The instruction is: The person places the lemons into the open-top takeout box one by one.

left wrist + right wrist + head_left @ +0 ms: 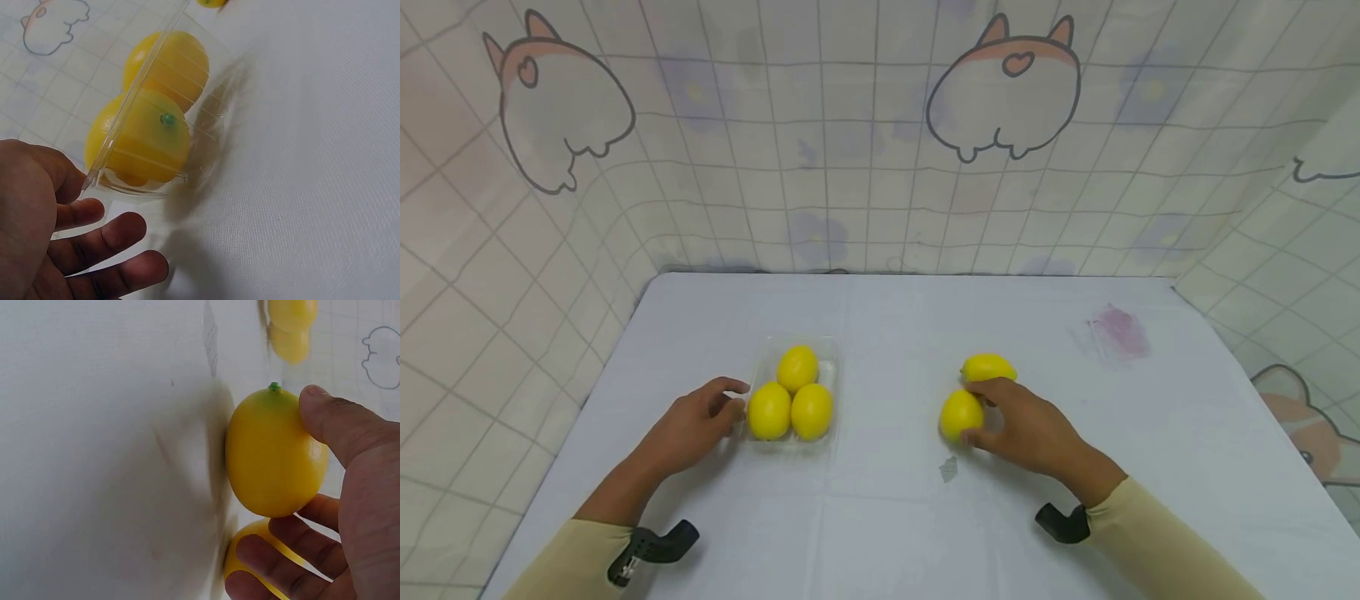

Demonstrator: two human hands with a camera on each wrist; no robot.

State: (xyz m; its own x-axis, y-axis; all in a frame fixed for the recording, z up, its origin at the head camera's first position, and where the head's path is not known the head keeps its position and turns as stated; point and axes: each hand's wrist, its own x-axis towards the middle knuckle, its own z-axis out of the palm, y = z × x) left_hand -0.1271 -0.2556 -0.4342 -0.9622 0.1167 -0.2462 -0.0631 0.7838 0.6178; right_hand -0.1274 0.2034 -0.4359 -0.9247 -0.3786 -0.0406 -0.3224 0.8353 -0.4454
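In the head view a clear plastic box (pixel 829 350) holds three yellow lemons (pixel 797 368). My left hand (pixel 696 425) is at the box's left side; its thumb and index fingertips touch the rim, and the other fingers are loosely bent below it in the left wrist view. Farther right, my right hand (pixel 1030 429) grips a lemon (pixel 275 456) between thumb and fingers, low over or on the table. The green stem end of that lemon shows in the right wrist view. Another lemon (pixel 989 367) lies just behind it, partly covered by fingers in the right wrist view.
A white cloth covers the table (pixel 880 517). It has a pink stain (pixel 1117 332) at the back right and a small grey patch (pixel 949 470) in front of the gripped lemon. A checked curtain (pixel 880 167) with cartoon animals hangs behind and at both sides.
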